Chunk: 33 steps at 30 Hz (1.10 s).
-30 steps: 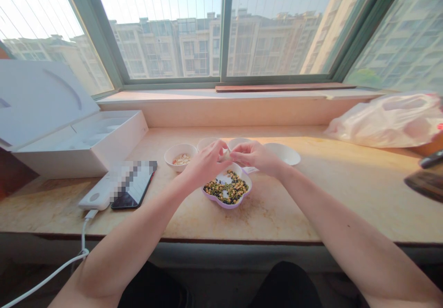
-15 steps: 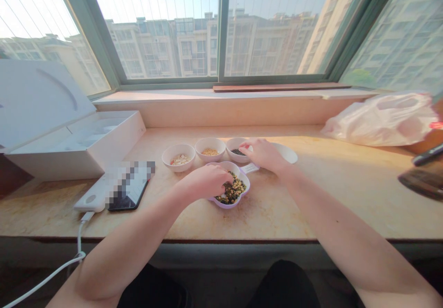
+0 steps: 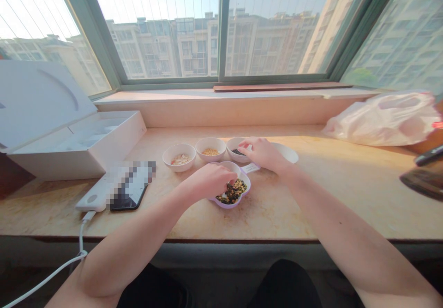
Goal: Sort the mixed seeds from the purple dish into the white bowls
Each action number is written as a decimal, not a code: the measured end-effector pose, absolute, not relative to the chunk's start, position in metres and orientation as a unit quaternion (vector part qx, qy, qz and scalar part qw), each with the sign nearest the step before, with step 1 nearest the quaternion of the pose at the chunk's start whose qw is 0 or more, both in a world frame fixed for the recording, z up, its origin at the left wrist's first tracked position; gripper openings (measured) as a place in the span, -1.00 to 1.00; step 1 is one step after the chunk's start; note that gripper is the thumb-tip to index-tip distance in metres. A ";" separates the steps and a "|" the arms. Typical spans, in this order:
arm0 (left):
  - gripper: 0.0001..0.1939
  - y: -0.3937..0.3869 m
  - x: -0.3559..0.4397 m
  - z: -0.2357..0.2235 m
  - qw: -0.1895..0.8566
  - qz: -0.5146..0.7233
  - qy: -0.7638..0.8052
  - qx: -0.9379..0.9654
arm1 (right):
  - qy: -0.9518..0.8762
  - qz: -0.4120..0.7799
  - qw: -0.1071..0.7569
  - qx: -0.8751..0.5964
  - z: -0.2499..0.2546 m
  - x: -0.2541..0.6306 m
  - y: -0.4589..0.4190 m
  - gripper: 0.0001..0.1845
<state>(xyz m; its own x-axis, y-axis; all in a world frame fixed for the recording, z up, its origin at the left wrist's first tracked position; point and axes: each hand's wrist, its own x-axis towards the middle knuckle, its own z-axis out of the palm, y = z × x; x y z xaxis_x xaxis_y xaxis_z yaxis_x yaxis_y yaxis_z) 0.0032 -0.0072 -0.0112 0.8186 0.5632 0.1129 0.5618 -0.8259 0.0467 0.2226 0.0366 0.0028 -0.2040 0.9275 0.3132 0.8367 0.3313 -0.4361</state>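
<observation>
My left hand (image 3: 214, 180) is closed over the purple-rimmed, lobed bowl (image 3: 245, 196), its fingertips pinched just above mixed green beans and yellow beans (image 3: 236, 189). Whatever lies between those fingers is too small to make out. Farther back, my right hand (image 3: 260, 151) bends over a small white bowl (image 3: 236, 158) of black beans (image 3: 237, 151). Its thumb and fingers come together at the bowl's right side, and their tips hide anything held. To the left stand a white bowl of yellow beans (image 3: 210, 152) and another of pale, mixed pieces (image 3: 180, 159).
A white dish (image 3: 287, 152) is partly behind my right hand, and a white label (image 3: 251, 168) lies below it. At left are an open white box (image 3: 117, 139), a phone (image 3: 128, 199) and a white power bank (image 3: 92, 199) with cable. A plastic bag (image 3: 380, 121) lies at right.
My left hand has shifted slightly right and up over the purple-rimmed bowl, its fingers drawn closer together. My right hand stays at the black beans with hardly any movement.
</observation>
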 end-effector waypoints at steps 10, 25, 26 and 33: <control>-0.83 -0.006 -0.005 0.008 0.046 0.146 0.333 0.930 | -0.760 0.124 0.311 -0.557 0.005 0.221 0.037 -0.70; -0.90 0.005 -0.010 0.002 0.056 0.373 0.338 0.862 | -0.683 0.532 0.314 -0.390 0.008 0.203 0.019 -0.47; -0.90 0.004 -0.010 0.002 0.058 0.370 0.335 0.865 | -0.678 0.541 0.313 -0.387 0.007 0.203 0.019 -0.48; -0.94 0.007 -0.008 -0.002 0.076 0.367 0.337 0.864 | -0.654 0.573 0.301 -0.392 0.002 0.201 0.021 -0.48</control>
